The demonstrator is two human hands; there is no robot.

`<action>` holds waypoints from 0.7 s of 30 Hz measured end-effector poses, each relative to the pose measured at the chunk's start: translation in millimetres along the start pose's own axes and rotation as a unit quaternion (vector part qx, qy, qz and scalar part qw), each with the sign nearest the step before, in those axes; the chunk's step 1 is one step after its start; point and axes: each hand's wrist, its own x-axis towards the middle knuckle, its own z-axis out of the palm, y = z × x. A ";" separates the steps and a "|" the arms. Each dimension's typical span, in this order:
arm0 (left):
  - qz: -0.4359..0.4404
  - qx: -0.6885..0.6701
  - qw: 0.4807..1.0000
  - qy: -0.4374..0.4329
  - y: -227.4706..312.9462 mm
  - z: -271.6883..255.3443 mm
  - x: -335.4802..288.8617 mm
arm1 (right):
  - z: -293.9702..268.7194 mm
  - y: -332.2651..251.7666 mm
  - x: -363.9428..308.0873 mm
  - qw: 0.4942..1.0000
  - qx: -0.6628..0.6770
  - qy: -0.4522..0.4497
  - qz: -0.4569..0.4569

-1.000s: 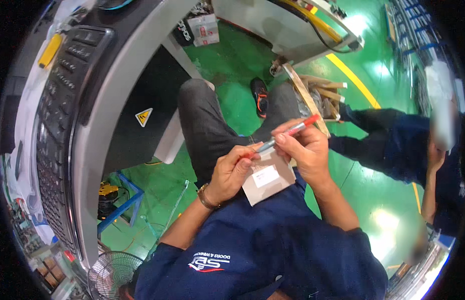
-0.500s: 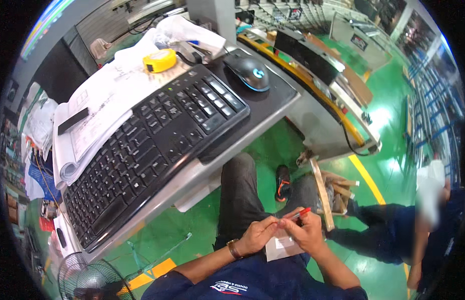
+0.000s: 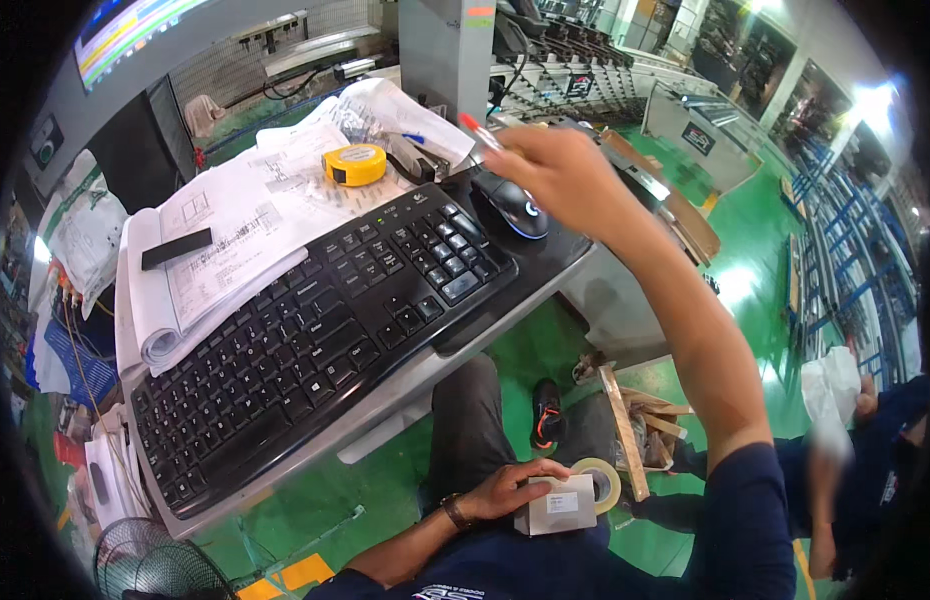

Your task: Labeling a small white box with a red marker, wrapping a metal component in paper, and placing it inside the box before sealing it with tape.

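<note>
Box [image 3: 575, 514] (labelled, apparently closed): left hand [image 3: 503, 491] grips it, fingers bent; red-ended pen [image 3: 481, 132]: right hand [image 3: 563, 170] pinches it; remaining work unclear.

The black keyboard [image 3: 320, 345] has a yellow tape measure [image 3: 354, 166] beyond it, a blue-lit black mouse [image 3: 510, 205] and red-tipped pen [image 3: 476, 128] to its right, a whitish box [image 3: 560, 505] and cream tape roll [image 3: 611, 484] lower right.
</note>
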 end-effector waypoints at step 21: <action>-0.061 -0.135 0.987 -0.055 -20.0 -11.3 21.1 | -30.1 102.6 -280.0 0.946 0.140 0.072 0.283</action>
